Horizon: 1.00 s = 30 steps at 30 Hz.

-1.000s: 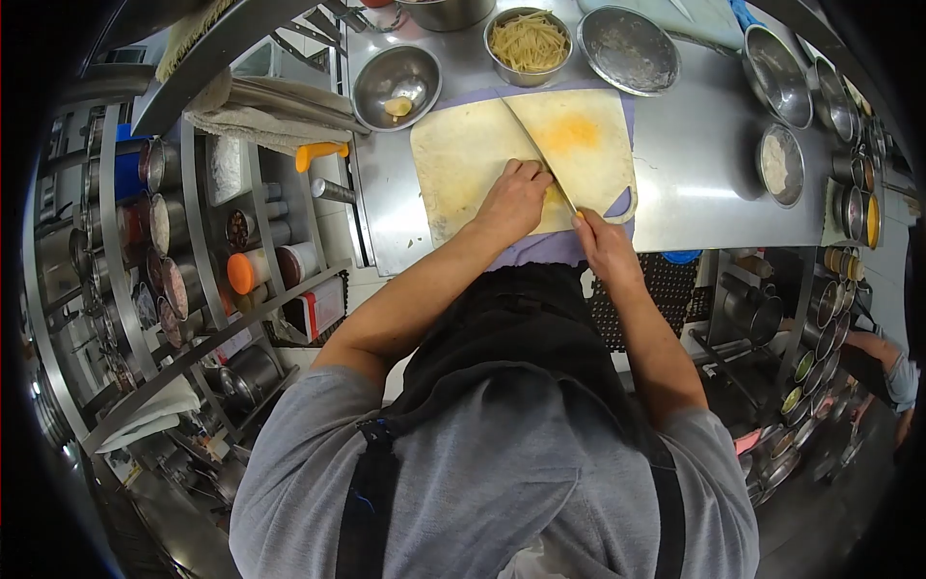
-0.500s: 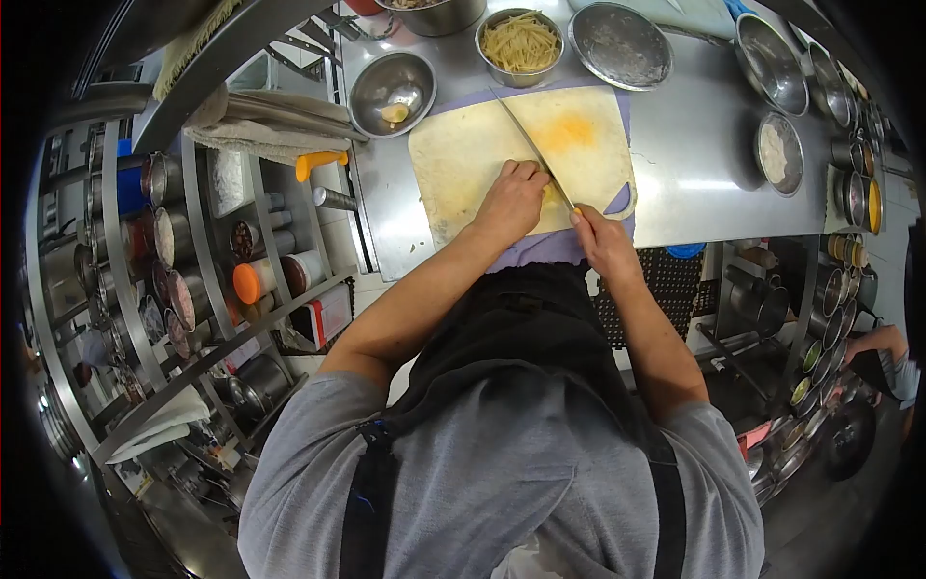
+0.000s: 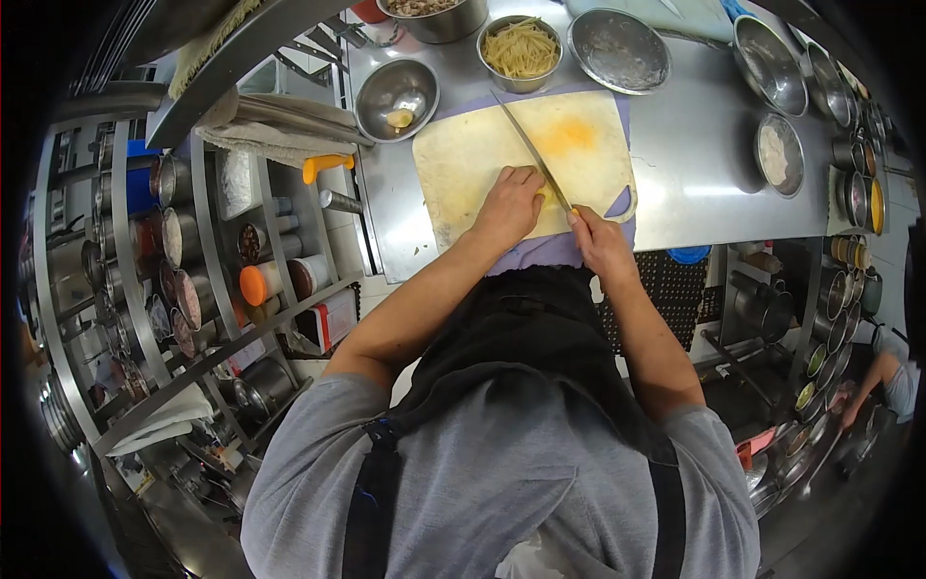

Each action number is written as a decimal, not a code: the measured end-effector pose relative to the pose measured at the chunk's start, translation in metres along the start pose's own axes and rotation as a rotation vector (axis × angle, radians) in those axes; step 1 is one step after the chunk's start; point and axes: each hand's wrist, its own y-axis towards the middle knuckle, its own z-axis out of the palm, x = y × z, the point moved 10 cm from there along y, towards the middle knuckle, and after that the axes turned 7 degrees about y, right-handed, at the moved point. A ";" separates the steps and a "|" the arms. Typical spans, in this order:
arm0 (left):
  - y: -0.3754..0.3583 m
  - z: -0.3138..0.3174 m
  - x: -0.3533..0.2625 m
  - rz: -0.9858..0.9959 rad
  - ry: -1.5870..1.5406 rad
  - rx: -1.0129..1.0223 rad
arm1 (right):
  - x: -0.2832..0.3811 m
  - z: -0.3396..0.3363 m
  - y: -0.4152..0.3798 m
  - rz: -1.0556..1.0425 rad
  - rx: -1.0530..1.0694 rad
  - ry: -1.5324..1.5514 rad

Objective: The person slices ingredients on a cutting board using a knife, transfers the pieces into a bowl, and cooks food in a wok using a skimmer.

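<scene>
My right hand (image 3: 604, 243) is wrapped round the yellow handle of a long kitchen knife (image 3: 530, 147), whose blade slants to the far left over the board. Close to the blade's left side, my left hand (image 3: 511, 203) presses down with curled fingers on a small yellow vegetable piece (image 3: 541, 194), mostly covered by the fingers. Both hands are over a worn cream cutting board (image 3: 463, 145) with an orange stain, on top of a purple cloth (image 3: 540, 250). Pale yellow strips (image 3: 522, 48) fill a steel bowl beyond the board.
A steel bowl (image 3: 371, 101) with a pale lump stands left of the board. Behind it is a pot (image 3: 453, 24) of chopped food. A floury bowl (image 3: 619, 50) and a bowl of white powder (image 3: 779, 154) stand rightward. A co-worker's arm (image 3: 873, 381) shows at far right.
The view has shifted slightly. My left hand and the knife stay close together at nearly the same place. At far right, the co-worker's arm has reached lower, over the pans.
</scene>
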 end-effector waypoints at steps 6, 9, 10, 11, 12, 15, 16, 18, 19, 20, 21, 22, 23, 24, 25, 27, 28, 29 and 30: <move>-0.001 0.004 -0.001 0.010 0.026 -0.020 | 0.008 -0.020 -0.025 -0.002 0.036 -0.034; -0.001 0.003 -0.002 -0.004 0.031 -0.021 | 0.009 -0.011 -0.020 -0.023 0.050 -0.077; 0.000 0.003 -0.002 -0.006 0.030 -0.020 | 0.009 -0.007 -0.015 -0.049 0.040 -0.138; 0.001 0.004 -0.002 -0.001 0.019 -0.018 | 0.007 -0.003 -0.007 -0.049 0.041 -0.137; 0.000 0.003 -0.002 0.003 0.010 -0.015 | 0.006 0.002 0.002 -0.061 0.039 -0.117; 0.000 0.003 -0.001 -0.007 -0.010 -0.001 | 0.007 -0.001 -0.002 -0.057 0.010 -0.066; 0.002 0.003 0.000 -0.006 -0.011 -0.008 | 0.008 -0.007 -0.005 -0.045 -0.009 -0.039; -0.003 0.003 0.001 0.003 -0.020 -0.037 | 0.011 -0.012 -0.019 -0.019 0.028 -0.028; -0.003 0.001 0.000 -0.001 -0.022 -0.036 | 0.010 -0.012 -0.023 0.008 0.058 -0.013; -0.003 0.000 -0.001 -0.009 -0.018 -0.028 | 0.007 -0.007 -0.019 0.011 0.058 -0.015; -0.001 0.000 -0.002 -0.014 -0.013 -0.020 | 0.006 -0.001 -0.011 -0.024 0.043 -0.054; 0.000 0.001 -0.003 -0.011 -0.014 -0.021 | 0.008 0.001 -0.004 -0.061 0.028 -0.091; -0.001 0.001 -0.002 -0.011 -0.013 -0.022 | 0.008 0.002 -0.001 -0.063 0.027 -0.089; -0.001 0.001 -0.001 -0.010 -0.011 -0.023 | 0.008 0.003 0.002 -0.047 0.026 -0.070; -0.002 0.000 -0.001 -0.009 -0.008 -0.023 | 0.008 0.004 0.004 -0.030 0.025 -0.052; -0.002 0.003 0.002 -0.021 -0.025 -0.010 | 0.007 -0.005 -0.009 -0.010 0.035 -0.031; -0.002 0.003 0.002 -0.024 -0.026 -0.011 | 0.005 -0.006 -0.014 0.017 0.050 -0.009; -0.003 0.003 0.002 -0.020 -0.023 -0.029 | 0.005 -0.005 -0.014 0.019 0.054 -0.010; -0.003 0.002 0.001 -0.014 -0.021 -0.047 | 0.003 -0.004 -0.014 0.030 0.065 -0.018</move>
